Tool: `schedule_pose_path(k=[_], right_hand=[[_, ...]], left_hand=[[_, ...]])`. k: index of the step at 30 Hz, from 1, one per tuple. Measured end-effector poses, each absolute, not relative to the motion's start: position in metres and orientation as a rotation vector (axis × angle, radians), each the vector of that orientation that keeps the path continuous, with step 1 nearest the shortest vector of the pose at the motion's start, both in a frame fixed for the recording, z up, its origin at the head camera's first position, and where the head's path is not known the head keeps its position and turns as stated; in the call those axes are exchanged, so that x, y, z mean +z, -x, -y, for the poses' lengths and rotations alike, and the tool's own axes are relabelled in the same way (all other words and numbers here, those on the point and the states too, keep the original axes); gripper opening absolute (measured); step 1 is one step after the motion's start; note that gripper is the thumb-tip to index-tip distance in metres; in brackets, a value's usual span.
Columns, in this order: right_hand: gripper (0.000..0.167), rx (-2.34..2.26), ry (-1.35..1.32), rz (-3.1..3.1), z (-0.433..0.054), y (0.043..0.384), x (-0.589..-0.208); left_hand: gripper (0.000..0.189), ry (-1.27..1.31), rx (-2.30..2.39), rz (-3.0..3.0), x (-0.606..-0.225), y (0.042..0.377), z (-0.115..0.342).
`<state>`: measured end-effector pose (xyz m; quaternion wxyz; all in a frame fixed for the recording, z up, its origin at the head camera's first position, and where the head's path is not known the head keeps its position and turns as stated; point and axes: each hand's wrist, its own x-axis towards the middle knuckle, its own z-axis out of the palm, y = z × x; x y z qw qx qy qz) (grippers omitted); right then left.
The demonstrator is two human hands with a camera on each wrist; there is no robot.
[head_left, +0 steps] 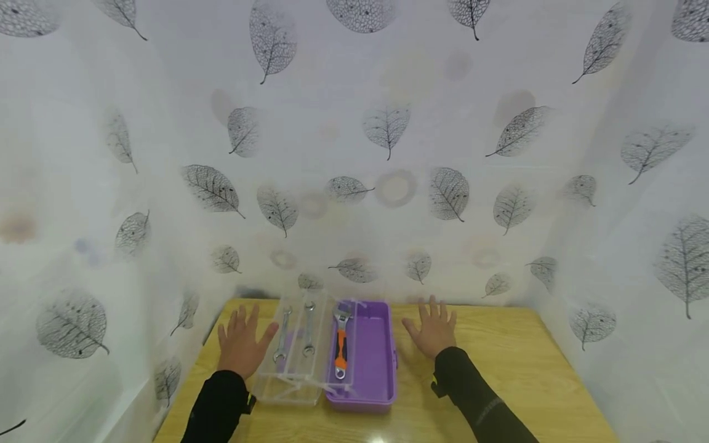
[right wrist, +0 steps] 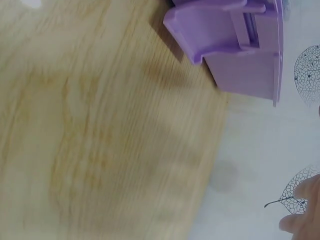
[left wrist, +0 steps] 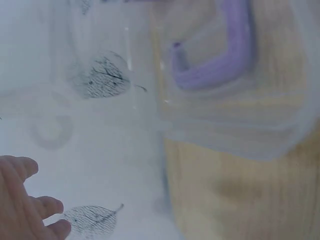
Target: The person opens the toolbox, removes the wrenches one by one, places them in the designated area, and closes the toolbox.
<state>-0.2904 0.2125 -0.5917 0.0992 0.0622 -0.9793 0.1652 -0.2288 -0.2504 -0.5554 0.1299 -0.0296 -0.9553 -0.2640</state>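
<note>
A purple toolbox stands with its clear lid swung out to the left. Clear trays extend over the lid and the left part of the box. In them lie two silver wrenches, a smaller wrench and a larger wrench, plus an adjustable wrench with an orange and black handle. My left hand, fingers spread, is beside the lid, whose purple handle shows in the left wrist view. To the right of the box my right hand is spread too, holding nothing.
The box and lid occupy the left half of a wood-grain table. A pale curtain printed with grey leaves hangs behind and along both sides. The purple box wall shows at the top of the right wrist view.
</note>
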Motion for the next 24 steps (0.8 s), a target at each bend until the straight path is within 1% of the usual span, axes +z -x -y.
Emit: schedule_pose_path(k=[3,9,24], right_hand=[[0.090,0.429,-0.183,2.878,-0.212,0.291,-0.590],[0.093,0.378,-0.188,2.867,-0.206,0.294,-0.591],[0.090,0.420,-0.176,2.875,-0.196,0.290,-0.585]], left_hand=[[0.086,0.073,-0.732,2.810,-0.550,0.231,0.246],[0.088,0.019,-0.712,2.866,-0.550,0.231,0.244],[0.091,-0.003,-0.747,2.893,-0.554,0.235,0.242]])
